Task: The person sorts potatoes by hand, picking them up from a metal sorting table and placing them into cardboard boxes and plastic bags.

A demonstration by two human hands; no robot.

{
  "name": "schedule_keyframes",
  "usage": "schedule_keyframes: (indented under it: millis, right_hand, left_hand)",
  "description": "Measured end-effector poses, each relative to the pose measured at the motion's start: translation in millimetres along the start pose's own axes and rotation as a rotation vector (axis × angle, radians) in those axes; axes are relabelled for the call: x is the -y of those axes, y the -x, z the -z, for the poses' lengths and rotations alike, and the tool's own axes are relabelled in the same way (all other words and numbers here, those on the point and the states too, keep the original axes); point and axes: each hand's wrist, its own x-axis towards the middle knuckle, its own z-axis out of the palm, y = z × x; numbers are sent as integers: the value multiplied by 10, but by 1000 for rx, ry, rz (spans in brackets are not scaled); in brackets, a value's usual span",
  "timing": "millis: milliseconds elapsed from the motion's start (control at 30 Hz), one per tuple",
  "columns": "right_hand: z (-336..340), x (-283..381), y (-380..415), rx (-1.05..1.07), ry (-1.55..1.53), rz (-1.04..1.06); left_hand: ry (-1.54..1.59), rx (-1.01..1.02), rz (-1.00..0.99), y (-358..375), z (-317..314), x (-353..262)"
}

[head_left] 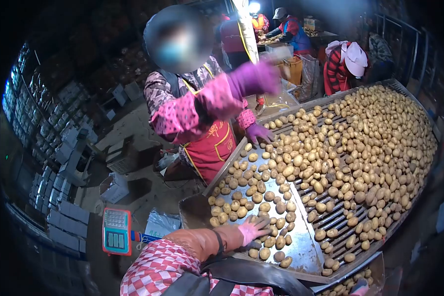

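In the head view, the left hand [252,228], gloved and fingers spread, is laid on the potatoes [261,217] heaped on the metal chute [306,246], where oval tubers with long axes pointing every way are probably best swept gently; the right hand is not seen.

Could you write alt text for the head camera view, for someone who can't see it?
The wearer's gloved left hand rests on potatoes piled on a metal sorting table. Opposite, a co-worker in a red apron touches potatoes with a purple glove. A scale sits below left.
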Motion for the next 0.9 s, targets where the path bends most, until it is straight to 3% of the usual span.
schedule_keyframes:
  millis: [67,233,333,433,500,533,567,600,633,667,733,767,800,900]
  right_hand:
    - [122,-109,38,-81,95,-6]
    - [150,-348,-24,-101,122,105]
    - [123,-348,-27,-27,89,195]
    - [-264,5,193,178,-84,161]
    - [-624,427,481,338,-136,164]
    - [-808,485,493,339,35,475]
    - [-997,572,536,435,-9,428]
    - [-1227,733,536,494,4,391]
    - [-1499,839,444,505,107,543]
    - [-1671,843,367,512,233,680]
    - [-1964,1190,420,610,44,436]
    - [-2102,1338,400,581,124,566]
    - [-2240,1492,381,536,203,695]
    - [-2715,1626,307,635,146,720]
  left_hand:
    - [68,-25,97,-201,19,173]
    - [13,91,593,-523,173,588]
    - [-5,106,519,-194,-55,709]
    - [0,127,446,155,-289,587]
    - [-32,-70,380,378,-381,440]
    - [534,139,589,319,-21,302]
    - [279,-209,464,355,54,66]
    - [274,-237,451,291,73,-9]
    - [494,-157,366,276,-528,235]
    - [269,-18,388,251,-112,-141]
    - [181,153,160,274,93,-196]
    - [178,115,140,299,18,-111]
    - [317,33,145,330,-49,58]
    - [218,-38,421,471,-82,-61]
